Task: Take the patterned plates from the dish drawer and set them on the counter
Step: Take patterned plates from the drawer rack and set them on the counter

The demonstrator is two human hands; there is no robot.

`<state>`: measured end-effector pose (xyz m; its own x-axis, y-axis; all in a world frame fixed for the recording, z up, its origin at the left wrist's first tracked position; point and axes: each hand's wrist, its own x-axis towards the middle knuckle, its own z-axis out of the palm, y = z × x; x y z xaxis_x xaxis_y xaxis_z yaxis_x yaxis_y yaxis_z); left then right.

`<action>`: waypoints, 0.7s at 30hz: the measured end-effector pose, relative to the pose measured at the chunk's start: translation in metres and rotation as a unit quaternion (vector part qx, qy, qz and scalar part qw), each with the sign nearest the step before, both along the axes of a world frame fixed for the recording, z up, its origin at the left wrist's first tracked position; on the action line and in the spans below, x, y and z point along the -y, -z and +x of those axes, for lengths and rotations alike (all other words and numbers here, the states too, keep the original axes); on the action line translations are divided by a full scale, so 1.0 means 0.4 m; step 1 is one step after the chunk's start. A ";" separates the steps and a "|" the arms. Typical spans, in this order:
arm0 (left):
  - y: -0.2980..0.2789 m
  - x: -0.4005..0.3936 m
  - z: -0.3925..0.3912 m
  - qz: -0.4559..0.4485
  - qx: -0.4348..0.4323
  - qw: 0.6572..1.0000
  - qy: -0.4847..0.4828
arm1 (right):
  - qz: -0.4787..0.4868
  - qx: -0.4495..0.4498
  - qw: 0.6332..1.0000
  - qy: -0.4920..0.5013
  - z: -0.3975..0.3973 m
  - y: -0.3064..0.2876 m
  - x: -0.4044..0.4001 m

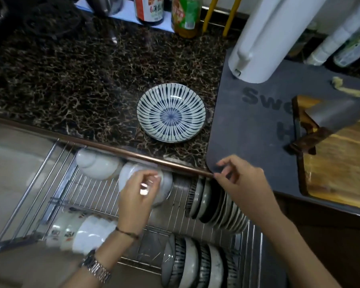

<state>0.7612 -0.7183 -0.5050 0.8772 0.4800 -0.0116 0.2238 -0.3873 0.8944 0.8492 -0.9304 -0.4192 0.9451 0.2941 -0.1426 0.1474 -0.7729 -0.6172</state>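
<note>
One patterned plate point(171, 112) on counter point(81, 80) — both hands empty: left hand point(137, 194) loosely curled, right hand point(240, 183) spread over racked plates point(214, 206) — next, likely grip one.

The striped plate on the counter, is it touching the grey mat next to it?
Apart. The head view shows a strip of dark marbled counter between the right rim of the striped plate and the left edge of the grey mat.
</note>
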 end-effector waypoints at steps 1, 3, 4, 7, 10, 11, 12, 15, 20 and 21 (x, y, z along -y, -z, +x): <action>0.026 0.041 -0.026 -0.012 -0.022 1.000 0.010 | 0.005 -0.001 1.000 -0.014 -0.023 0.011 0.023; 0.079 0.118 -0.061 -0.046 -0.070 0.996 0.024 | 0.008 -0.011 0.999 -0.036 -0.061 0.037 0.066; 0.106 0.152 -0.069 -0.061 -0.093 0.993 0.026 | 0.005 -0.021 0.999 -0.044 -0.075 0.052 0.087; 0.174 0.232 -0.073 -0.073 -0.144 0.986 0.039 | -0.007 -0.052 0.997 -0.063 -0.101 0.101 0.139; 0.217 0.277 -0.055 -0.061 -0.184 0.980 0.039 | -0.016 -0.066 0.995 -0.079 -0.110 0.140 0.170; 0.228 0.285 -0.048 -0.048 -0.199 0.978 0.037 | -0.020 -0.069 0.994 -0.082 -0.110 0.151 0.177; 0.238 0.290 -0.042 -0.041 -0.209 0.976 0.034 | -0.022 -0.071 0.994 -0.083 -0.110 0.161 0.182; 0.261 0.293 -0.026 -0.058 -0.224 0.973 0.021 | -0.018 -0.087 0.993 -0.081 -0.106 0.187 0.186; 0.296 0.298 0.000 -0.086 -0.213 0.973 0.013 | -0.015 -0.123 0.990 -0.074 -0.103 0.246 0.177; 0.305 0.299 0.004 -0.083 -0.210 0.974 0.015 | -0.012 -0.130 0.989 -0.072 -0.103 0.259 0.174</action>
